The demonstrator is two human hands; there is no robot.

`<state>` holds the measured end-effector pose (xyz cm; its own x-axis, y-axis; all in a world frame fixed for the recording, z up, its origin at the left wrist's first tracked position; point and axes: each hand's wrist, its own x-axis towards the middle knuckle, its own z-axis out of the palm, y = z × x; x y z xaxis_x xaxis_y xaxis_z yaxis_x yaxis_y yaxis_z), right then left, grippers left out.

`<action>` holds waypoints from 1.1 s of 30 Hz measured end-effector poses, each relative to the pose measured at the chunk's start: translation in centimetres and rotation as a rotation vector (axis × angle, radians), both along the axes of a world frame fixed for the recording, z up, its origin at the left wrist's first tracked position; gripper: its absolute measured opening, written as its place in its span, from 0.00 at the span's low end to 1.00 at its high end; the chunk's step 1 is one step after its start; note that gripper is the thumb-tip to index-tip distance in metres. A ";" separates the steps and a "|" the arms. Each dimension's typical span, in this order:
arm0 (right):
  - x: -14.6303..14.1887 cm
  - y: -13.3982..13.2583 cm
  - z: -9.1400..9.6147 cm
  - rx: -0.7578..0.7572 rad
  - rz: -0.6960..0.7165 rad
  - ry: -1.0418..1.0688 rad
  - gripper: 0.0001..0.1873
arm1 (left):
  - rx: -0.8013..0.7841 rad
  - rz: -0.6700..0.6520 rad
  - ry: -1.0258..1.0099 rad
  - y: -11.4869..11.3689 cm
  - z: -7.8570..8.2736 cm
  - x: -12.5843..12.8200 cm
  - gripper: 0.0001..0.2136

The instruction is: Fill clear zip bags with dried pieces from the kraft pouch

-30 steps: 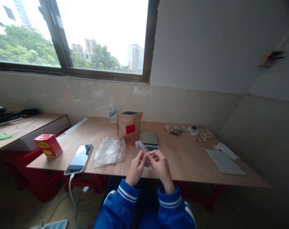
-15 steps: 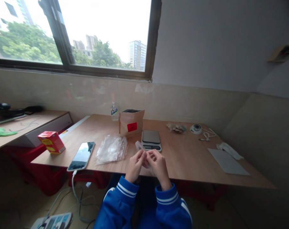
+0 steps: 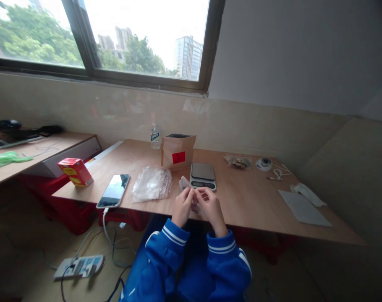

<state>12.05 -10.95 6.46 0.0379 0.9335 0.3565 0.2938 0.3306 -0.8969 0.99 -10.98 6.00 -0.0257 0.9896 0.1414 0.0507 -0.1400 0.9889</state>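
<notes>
Near the table's front edge, my left hand (image 3: 182,205) and my right hand (image 3: 210,208) pinch a small clear plastic bag (image 3: 184,183) between them. Fingertips of both hands nearly meet on it, and part of the bag hangs below, partly hidden by the fingers. Just beyond the hands lies a kitchen scale (image 3: 203,173) with a grey pan. Behind and left of the scale stands a brown paper pouch (image 3: 178,147) with a red label, its top open. A pile of clear plastic bags (image 3: 151,183) rests to the left of my hands.
A smartphone (image 3: 115,191) with a cable and a red box (image 3: 75,172) are at the left. A bottle (image 3: 155,136) stands by the wall. Rightward lie a bag of brownish pieces (image 3: 237,162), a white dome camera (image 3: 264,164) and a white sheet (image 3: 302,208). A power strip (image 3: 79,266) is on the floor.
The view has tilted down a little, so the table sits higher in the picture. Both hands keep their pinch on the small plastic bag, with little other movement.
</notes>
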 end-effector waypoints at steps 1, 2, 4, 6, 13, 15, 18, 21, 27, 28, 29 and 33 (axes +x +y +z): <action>0.0 0.0 -0.1 -0.015 0.030 0.015 0.14 | -0.010 0.015 -0.017 0.1 -0.3 -0.1 0.17; 0.0 0.1 -0.2 -0.024 0.043 0.025 0.14 | -0.016 0.028 -0.023 0.3 -0.6 -0.2 0.17; -0.2 0.1 -0.4 -0.031 0.043 0.038 0.14 | -0.015 0.037 -0.018 0.5 -1.0 -0.3 0.17; -0.2 0.2 -0.5 -0.053 0.056 0.054 0.13 | -0.001 0.023 -0.011 0.6 -1.3 -0.5 0.18; 0.8 0.0 -0.2 -0.150 0.148 0.157 0.14 | 0.014 -0.105 -0.008 0.8 -1.3 -1.2 0.18; 1.0 0.0 -0.1 -0.166 0.179 0.180 0.14 | 0.014 -0.131 -0.012 0.8 -1.2 -1.4 0.18; 1.0 -0.1 0.0 -0.184 0.201 0.208 0.14 | 0.014 -0.174 -0.025 0.6 -0.7 -1.6 0.18; 1.1 0.0 -0.1 -0.184 0.188 0.245 0.15 | 0.032 -0.212 -0.003 0.3 -0.4 -1.7 0.16; 0.9 0.4 -1.0 -0.171 0.204 0.287 0.16 | 0.028 -0.086 -0.013 0.5 -1.1 -0.7 0.15; 0.6 0.5 -1.3 -0.172 0.201 0.289 0.16 | 0.017 -0.086 -0.038 0.5 -1.2 -0.6 0.15; 0.4 0.6 -1.5 -0.175 0.188 0.299 0.16 | 0.010 -0.094 -0.059 0.5 -1.2 -0.5 0.15; 0.4 1.0 -2.4 -0.169 -0.006 0.352 0.18 | 0.015 -0.051 -0.008 0.2 -1.0 -0.6 0.14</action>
